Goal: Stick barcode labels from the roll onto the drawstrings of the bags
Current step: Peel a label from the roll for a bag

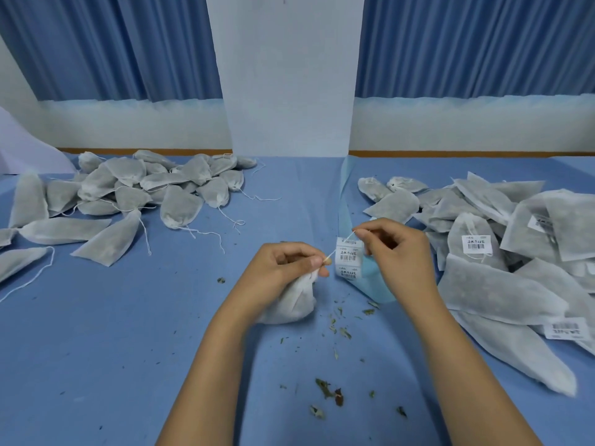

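Observation:
My left hand (283, 268) grips the gathered neck of a white drawstring bag (294, 304) that rests on the blue table, pinching its string near the bag. My right hand (391, 249) pinches the far end of that drawstring (341, 244), so the thin string runs taut between both hands. Right behind the string lies the label strip (348, 259) with three barcode labels on blue backing paper (373, 284). Whether a label touches the string I cannot tell.
A pile of unlabelled bags (128, 194) with loose strings lies at the left rear. At the right sits a heap of bags (502, 252), some carrying barcode labels (476, 243). Dried herb crumbs (331, 391) litter the blue table cover (128, 333). A white pillar (289, 91) rises behind.

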A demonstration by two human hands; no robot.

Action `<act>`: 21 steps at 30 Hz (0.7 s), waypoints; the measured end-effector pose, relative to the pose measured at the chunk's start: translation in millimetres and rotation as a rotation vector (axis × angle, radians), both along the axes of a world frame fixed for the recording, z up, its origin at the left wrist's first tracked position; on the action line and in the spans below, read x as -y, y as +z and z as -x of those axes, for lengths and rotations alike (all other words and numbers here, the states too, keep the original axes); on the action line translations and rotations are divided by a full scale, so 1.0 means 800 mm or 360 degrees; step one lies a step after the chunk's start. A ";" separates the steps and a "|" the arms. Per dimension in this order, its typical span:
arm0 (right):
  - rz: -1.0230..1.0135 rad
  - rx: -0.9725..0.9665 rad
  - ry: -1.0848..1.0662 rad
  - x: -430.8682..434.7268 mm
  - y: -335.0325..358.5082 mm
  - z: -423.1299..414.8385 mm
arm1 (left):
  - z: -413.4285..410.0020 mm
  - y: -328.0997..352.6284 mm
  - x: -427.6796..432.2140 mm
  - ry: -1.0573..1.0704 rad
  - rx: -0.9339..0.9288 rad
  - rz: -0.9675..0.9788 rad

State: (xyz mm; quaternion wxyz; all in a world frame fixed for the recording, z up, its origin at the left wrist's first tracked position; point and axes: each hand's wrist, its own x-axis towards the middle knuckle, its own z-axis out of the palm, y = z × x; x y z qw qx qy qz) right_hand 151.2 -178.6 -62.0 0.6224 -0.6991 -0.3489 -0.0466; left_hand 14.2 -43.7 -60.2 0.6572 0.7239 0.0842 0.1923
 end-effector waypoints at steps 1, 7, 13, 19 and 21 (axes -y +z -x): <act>0.0034 -0.0041 0.0026 -0.003 0.000 0.003 | -0.001 0.000 0.002 0.0004 0.0090 0.0092; 0.0381 0.0166 0.0381 -0.014 -0.006 0.033 | -0.007 -0.007 0.002 0.0382 0.0426 0.0135; 0.0358 0.0781 0.0288 -0.002 -0.004 0.021 | -0.014 -0.018 0.000 0.0474 0.0161 -0.0617; 0.0138 0.0922 0.0020 -0.001 -0.005 0.014 | -0.013 -0.010 0.012 0.0281 0.0022 -0.0453; 0.0029 0.0655 0.0022 -0.003 -0.006 0.016 | -0.013 -0.007 0.015 0.0307 0.0100 -0.0388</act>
